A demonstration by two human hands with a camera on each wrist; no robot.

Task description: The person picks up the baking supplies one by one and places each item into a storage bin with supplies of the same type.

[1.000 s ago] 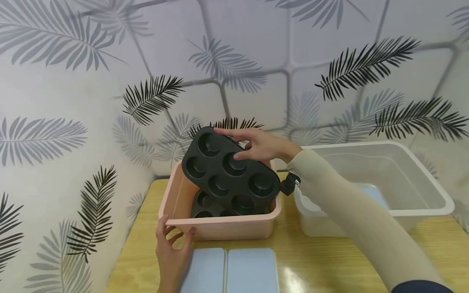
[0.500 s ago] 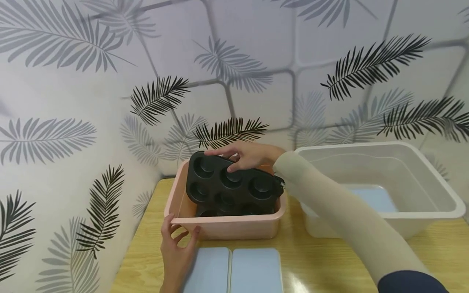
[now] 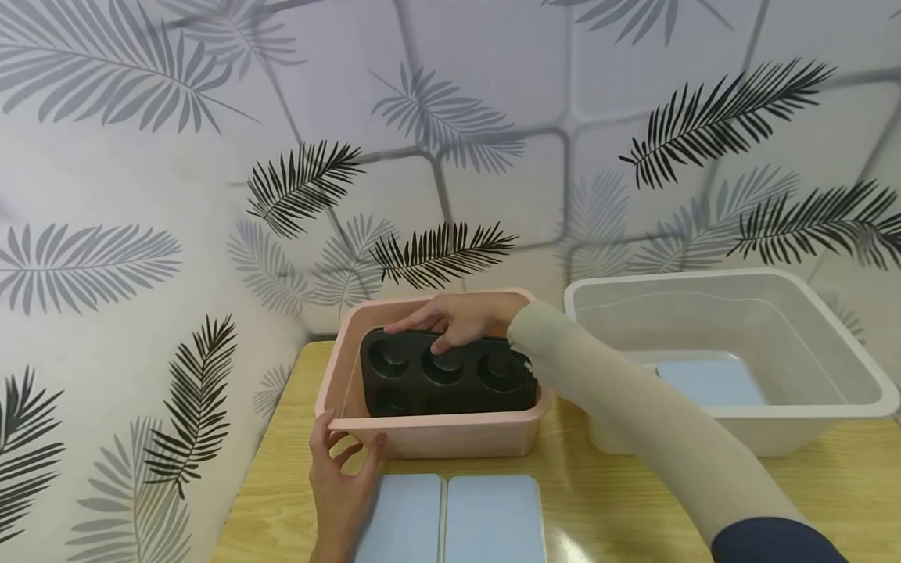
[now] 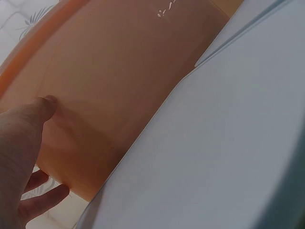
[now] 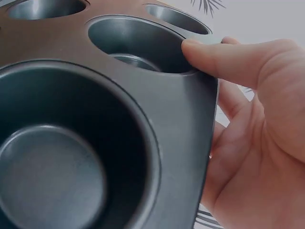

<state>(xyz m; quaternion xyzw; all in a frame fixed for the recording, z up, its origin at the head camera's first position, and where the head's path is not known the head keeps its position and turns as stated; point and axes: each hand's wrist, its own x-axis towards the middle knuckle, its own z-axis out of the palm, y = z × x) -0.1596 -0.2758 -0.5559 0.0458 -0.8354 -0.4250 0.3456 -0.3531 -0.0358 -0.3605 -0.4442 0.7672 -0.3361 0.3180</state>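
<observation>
The table (image 3: 633,500) is yellow wood, set against leaf-patterned wallpaper. At 3 o'clock on it stands a clear bin (image 3: 831,344) with a pale blue lid (image 3: 711,379) lying flat on its floor. At the centre, just beside the bin, sits a pink tub (image 3: 436,434), and inside it lies a black muffin tray (image 3: 436,379), tilted a little with its far edge raised. At 6 o'clock, touching the tub's front wall, two blue lids (image 3: 450,520) lie side by side.

The right hand (image 3: 457,319) reaches in from 3 o'clock and grips the tray's far edge; the right wrist view shows the thumb (image 5: 228,59) pressed on top by a cup and the fingers curled beneath the rim. The left hand (image 3: 341,477), at 7 o'clock, holds the tub's near left corner, thumb and fingers spread against the wall and rim.
</observation>
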